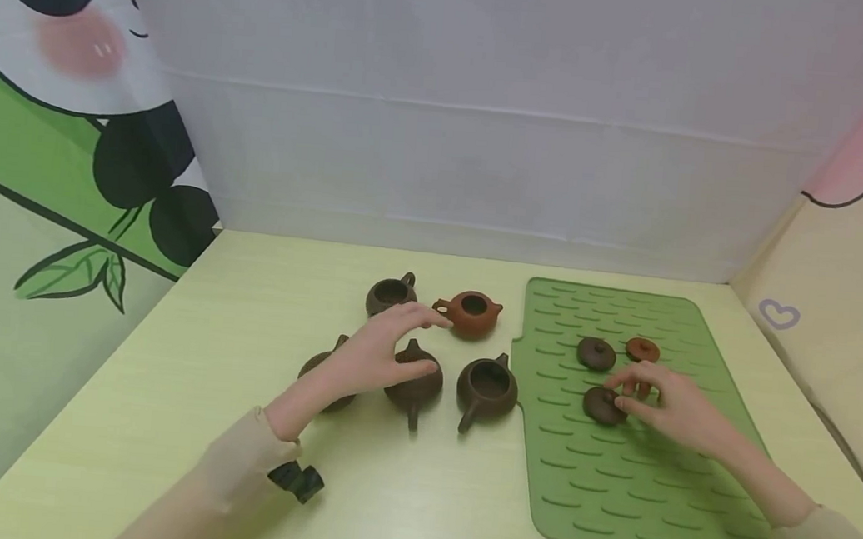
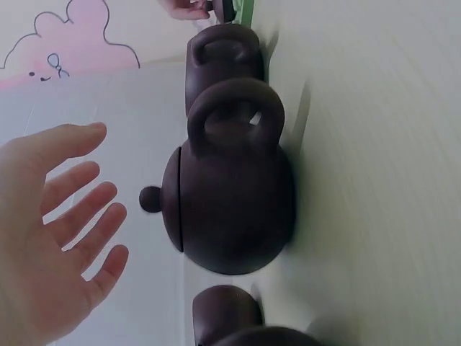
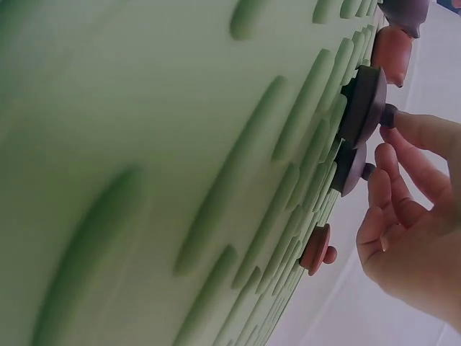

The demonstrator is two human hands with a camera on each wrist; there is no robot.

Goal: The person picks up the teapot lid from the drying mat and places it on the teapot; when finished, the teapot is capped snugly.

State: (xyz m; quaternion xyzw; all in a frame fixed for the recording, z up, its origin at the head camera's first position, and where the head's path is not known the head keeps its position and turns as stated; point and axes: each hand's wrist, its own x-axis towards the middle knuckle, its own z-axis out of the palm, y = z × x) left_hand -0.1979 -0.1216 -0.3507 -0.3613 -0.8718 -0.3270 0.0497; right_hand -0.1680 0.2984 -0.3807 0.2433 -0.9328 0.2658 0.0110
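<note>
My right hand [image 1: 666, 403] pinches the knob of a dark brown teapot lid [image 3: 362, 108] between thumb and finger. That lid is on or just above the green mat; the right wrist view does not show which. Beside it lie another dark lid [image 1: 595, 354] and a reddish lid [image 1: 642, 349]. My left hand [image 1: 376, 353] hovers with spread fingers, apart from a dark teapot [image 2: 234, 205] whose lid is on. To its right stands a dark teapot [image 1: 486, 390] with an uncovered mouth. Behind that is an uncovered reddish teapot [image 1: 473, 318].
A dark teapot [image 1: 382, 294] at the back left and another [image 1: 317, 367] at the front left are partly hidden by my left hand and arm. The ridged green mat [image 1: 596, 490] covers the table's right side. A white curtain [image 1: 468, 172] hangs behind the table [image 1: 170, 351].
</note>
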